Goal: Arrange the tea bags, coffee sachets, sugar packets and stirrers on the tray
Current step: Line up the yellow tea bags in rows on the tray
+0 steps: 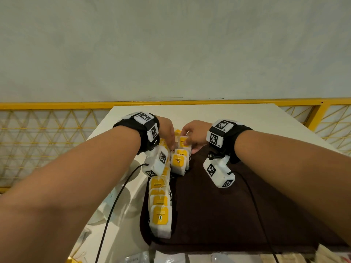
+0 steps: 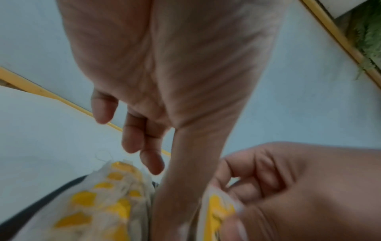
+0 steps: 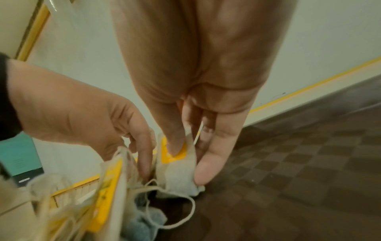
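A dark brown tray [image 1: 218, 205] lies on the white table. Several tea bags with yellow tags [image 1: 160, 215] stand in a row along its left edge, and a second short row [image 1: 178, 162] starts at the far end. My right hand [image 1: 190, 141] pinches one tea bag [image 3: 175, 171] between thumb and fingers, holding it upright just above the tray floor [image 3: 288, 163] behind that short row. My left hand [image 1: 171, 143] reaches down beside it. One straight finger [image 3: 144, 163] touches the standing bags [image 2: 107, 203], and the other fingers hang loosely curled.
White dishes [image 1: 117, 202] sit left of the tray. Clear packets [image 1: 171, 259] lie at the table's near edge. Black cables [image 1: 117, 196] run from both wrist cameras. A yellow mesh railing [image 1: 47, 139] stands behind the table. The tray's right part is bare.
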`<action>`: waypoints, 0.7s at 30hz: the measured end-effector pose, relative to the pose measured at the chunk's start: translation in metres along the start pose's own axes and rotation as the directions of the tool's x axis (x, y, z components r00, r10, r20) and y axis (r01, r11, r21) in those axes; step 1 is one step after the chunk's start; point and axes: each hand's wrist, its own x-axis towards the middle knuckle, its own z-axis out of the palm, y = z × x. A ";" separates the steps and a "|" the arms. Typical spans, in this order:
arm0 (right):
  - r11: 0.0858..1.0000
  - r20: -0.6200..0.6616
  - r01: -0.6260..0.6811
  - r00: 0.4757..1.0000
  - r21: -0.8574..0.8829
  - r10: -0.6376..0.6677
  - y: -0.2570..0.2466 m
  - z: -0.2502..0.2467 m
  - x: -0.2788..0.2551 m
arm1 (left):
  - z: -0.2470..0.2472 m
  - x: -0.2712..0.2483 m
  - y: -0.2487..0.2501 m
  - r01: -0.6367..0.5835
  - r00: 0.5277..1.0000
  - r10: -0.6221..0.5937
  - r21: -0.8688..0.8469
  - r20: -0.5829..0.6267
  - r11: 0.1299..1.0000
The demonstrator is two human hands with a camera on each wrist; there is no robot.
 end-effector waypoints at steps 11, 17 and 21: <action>0.993 0.007 0.092 0.996 0.069 -0.093 -0.008 0.010 0.002 | -0.004 -0.005 -0.004 0.062 0.987 -0.072 -0.071 -0.142 0.996; 0.970 -0.127 -0.041 0.989 0.239 0.073 0.005 -0.015 0.005 | -0.010 -0.007 -0.009 0.110 0.976 -0.132 -0.131 -0.172 0.985; 0.972 -0.148 -0.041 0.986 0.232 0.077 0.013 -0.009 0.006 | -0.009 -0.008 -0.004 0.155 0.980 -0.158 -0.034 -0.123 0.987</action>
